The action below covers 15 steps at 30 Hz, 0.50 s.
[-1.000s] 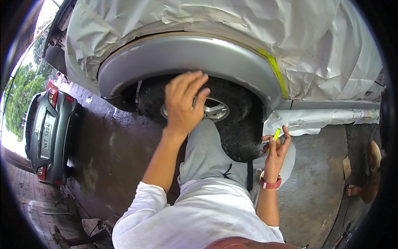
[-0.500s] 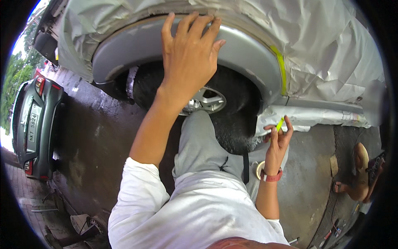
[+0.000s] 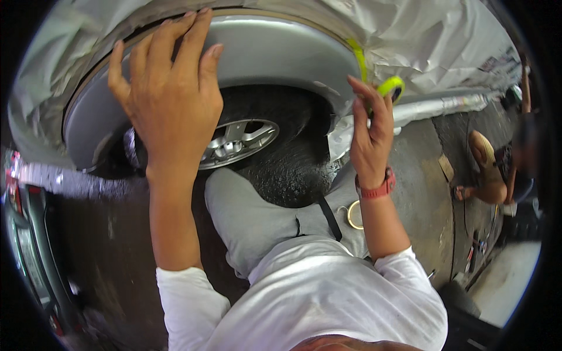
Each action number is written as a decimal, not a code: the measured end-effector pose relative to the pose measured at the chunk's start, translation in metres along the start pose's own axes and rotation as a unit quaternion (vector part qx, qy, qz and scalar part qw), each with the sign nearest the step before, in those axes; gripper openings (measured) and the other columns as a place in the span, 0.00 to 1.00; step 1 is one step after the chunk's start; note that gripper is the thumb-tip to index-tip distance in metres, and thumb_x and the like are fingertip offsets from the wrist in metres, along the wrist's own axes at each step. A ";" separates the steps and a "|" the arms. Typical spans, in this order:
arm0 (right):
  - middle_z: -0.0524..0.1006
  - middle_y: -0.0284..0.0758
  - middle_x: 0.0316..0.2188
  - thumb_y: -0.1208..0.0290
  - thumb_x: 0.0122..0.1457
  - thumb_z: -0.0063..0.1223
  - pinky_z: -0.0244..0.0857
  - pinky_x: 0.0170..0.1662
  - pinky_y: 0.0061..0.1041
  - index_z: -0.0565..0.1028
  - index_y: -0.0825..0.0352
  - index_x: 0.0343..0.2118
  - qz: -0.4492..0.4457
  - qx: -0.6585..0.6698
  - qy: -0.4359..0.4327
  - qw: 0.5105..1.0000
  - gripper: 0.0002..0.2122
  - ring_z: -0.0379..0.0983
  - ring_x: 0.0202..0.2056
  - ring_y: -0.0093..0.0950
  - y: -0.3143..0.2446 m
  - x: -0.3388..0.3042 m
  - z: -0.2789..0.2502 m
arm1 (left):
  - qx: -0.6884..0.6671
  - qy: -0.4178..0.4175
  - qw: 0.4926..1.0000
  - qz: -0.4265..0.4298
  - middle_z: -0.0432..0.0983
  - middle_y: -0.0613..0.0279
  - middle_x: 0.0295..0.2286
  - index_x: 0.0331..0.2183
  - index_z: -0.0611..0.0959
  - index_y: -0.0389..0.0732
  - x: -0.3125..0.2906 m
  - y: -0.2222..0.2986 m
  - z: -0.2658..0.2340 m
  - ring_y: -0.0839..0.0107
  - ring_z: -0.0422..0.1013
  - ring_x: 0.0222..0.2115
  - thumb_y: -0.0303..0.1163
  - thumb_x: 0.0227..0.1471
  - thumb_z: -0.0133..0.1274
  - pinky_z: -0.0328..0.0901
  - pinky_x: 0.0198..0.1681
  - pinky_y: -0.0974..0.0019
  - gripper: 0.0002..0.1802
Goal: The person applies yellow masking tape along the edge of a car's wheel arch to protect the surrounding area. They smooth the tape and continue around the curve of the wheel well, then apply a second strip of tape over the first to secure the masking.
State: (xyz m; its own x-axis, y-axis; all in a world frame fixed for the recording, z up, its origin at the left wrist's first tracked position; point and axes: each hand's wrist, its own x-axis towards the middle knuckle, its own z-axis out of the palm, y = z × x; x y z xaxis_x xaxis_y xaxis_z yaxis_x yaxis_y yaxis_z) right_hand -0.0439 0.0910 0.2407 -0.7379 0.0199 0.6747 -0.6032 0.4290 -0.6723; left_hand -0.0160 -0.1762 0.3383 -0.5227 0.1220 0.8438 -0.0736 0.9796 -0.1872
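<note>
My left hand (image 3: 170, 102) lies with spread fingers along the upper edge of a silver-grey wheel-arch panel (image 3: 266, 50), towards its left side. In my right hand (image 3: 373, 137), a roll of yellow-green tape (image 3: 387, 85) is gripped between the fingers, close to the panel's right end. A short strip of the same yellow-green tape (image 3: 359, 58) runs down that end, against the crumpled covering sheet (image 3: 421, 44). Below the arch sit a black tyre (image 3: 298, 126) and a silver wheel rim (image 3: 257, 140). Whether tape stretches from the roll to the strip I cannot tell.
A cream tape roll (image 3: 349, 217) rests by my right thigh. Another person (image 3: 489, 181) crouches at the right, near tools (image 3: 477, 243) on the floor. At the left stands a dark car (image 3: 44, 245). A wrapped sill (image 3: 439, 112) runs rightwards from the arch.
The view has shifted. My left hand has slid leftwards along the arch edge. My right hand has risen towards the taped end, and the tape roll now shows its round side.
</note>
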 end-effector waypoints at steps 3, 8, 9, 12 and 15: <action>0.74 0.43 0.46 0.84 0.62 0.51 0.67 0.54 0.33 0.80 0.60 0.55 -0.094 -0.064 0.015 0.993 0.19 0.73 0.48 0.40 -0.018 0.036 0.023 | -0.013 0.005 1.000 0.004 0.81 0.79 0.47 0.54 0.87 0.61 0.005 -0.003 0.001 0.72 0.73 0.53 0.43 0.62 0.60 0.50 0.69 0.49 0.18; 0.73 0.46 0.48 0.82 0.60 0.54 0.67 0.53 0.40 0.79 0.58 0.55 -0.203 -0.164 0.039 0.965 0.20 0.72 0.51 0.48 -0.022 0.067 0.052 | -0.030 0.022 0.999 0.040 0.81 0.80 0.45 0.51 0.88 0.62 0.010 -0.012 0.005 0.71 0.74 0.50 0.44 0.62 0.60 0.51 0.68 0.49 0.16; 0.74 0.45 0.46 0.79 0.60 0.57 0.68 0.51 0.42 0.79 0.61 0.50 -0.187 -0.144 0.045 0.971 0.15 0.73 0.49 0.48 -0.022 0.068 0.058 | -0.022 0.031 0.998 0.052 0.81 0.80 0.45 0.51 0.88 0.62 0.008 -0.014 0.008 0.72 0.74 0.49 0.44 0.62 0.60 0.52 0.68 0.49 0.16; 0.76 0.44 0.45 0.85 0.58 0.48 0.65 0.56 0.35 0.79 0.70 0.46 -0.140 -0.110 0.052 0.983 0.14 0.72 0.49 0.42 -0.035 0.070 0.066 | -0.022 0.042 0.996 0.070 0.82 0.80 0.44 0.51 0.89 0.61 0.003 -0.025 0.014 0.72 0.74 0.49 0.44 0.63 0.60 0.53 0.66 0.51 0.15; 0.77 0.43 0.45 0.90 0.59 0.42 0.66 0.55 0.29 0.76 0.71 0.50 -0.153 -0.093 0.052 0.982 0.18 0.74 0.48 0.37 -0.022 0.076 0.066 | -0.032 0.044 0.995 0.084 0.82 0.80 0.44 0.50 0.89 0.61 0.001 -0.034 0.021 0.73 0.74 0.49 0.44 0.63 0.60 0.54 0.65 0.52 0.15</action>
State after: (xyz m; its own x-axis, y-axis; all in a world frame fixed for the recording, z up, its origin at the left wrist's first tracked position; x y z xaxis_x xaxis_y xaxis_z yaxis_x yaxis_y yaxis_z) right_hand -0.1071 0.0232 0.2870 -0.4894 -0.0473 0.8708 -0.7195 0.5862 -0.3725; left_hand -0.0315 -0.2132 0.3348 -0.4464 0.2958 0.8445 0.0648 0.9520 -0.2992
